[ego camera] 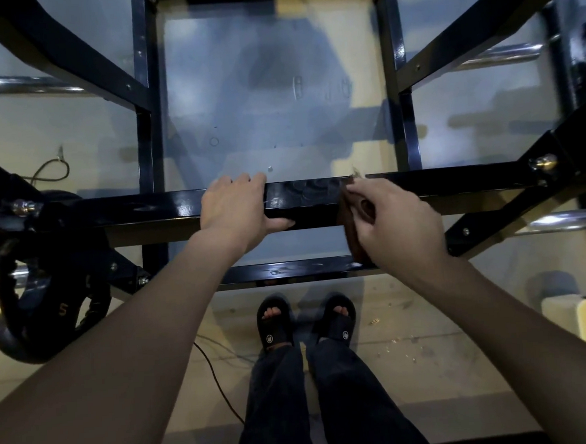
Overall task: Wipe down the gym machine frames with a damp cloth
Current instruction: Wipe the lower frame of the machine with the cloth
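Hands on a black crossbar point(153, 209) running left to right: left hand point(236, 208) curled round it, right hand point(391, 222) nearby rightward, pinching a brown cloth point(352, 238) against it.

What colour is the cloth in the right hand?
Brown; the cloth shows best in the head view.

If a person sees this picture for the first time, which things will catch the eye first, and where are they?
First come the two bare arms reaching to the black crossbar in the middle: the left hand grips the bar, and the right hand holds a brown cloth against it. At lower left a black weight plate marked 5 stands out. At the bottom centre are feet in black sandals.
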Demonstrator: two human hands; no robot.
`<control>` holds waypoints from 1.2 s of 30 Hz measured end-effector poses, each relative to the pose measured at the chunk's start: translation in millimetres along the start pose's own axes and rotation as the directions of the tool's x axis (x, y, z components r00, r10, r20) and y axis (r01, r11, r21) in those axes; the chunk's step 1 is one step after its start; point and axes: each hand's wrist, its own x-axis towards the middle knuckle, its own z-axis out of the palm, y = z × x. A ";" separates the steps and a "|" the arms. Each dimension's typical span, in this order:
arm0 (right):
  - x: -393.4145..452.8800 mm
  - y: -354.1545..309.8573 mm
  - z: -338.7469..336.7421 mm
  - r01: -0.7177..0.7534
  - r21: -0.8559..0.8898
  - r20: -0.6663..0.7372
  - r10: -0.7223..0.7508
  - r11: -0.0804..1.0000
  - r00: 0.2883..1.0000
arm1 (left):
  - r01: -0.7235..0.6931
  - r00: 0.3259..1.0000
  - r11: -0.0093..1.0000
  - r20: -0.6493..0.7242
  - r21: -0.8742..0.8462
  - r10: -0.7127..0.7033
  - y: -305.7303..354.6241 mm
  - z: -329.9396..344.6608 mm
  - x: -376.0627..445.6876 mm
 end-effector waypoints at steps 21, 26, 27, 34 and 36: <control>-2.3 38.8 -11.6 -0.026 0.107 -0.027 0.029 0.994 0.999 | -0.032 0.998 0.996 -0.058 -0.083 0.027 86.3 -10.4 16.1; 19.4 80.4 -30.4 -0.307 0.090 -0.110 0.316 0.947 0.942 | -0.010 1.000 0.996 -0.017 -0.086 0.009 89.1 -15.5 15.1; 28.4 77.9 -28.2 -0.337 0.072 -0.109 0.343 0.939 0.933 | -0.013 1.000 0.997 -0.012 -0.080 0.012 89.1 -16.0 15.6; -3.2 84.5 -28.0 -0.061 0.101 -0.096 0.071 0.993 0.993 | -0.035 0.999 0.999 -0.011 -0.041 0.035 86.5 -17.7 17.4; 11.2 108.3 -37.7 -0.243 0.101 -0.121 0.255 0.965 0.959 | -0.030 1.000 0.999 -0.001 -0.023 0.030 86.1 -18.1 17.5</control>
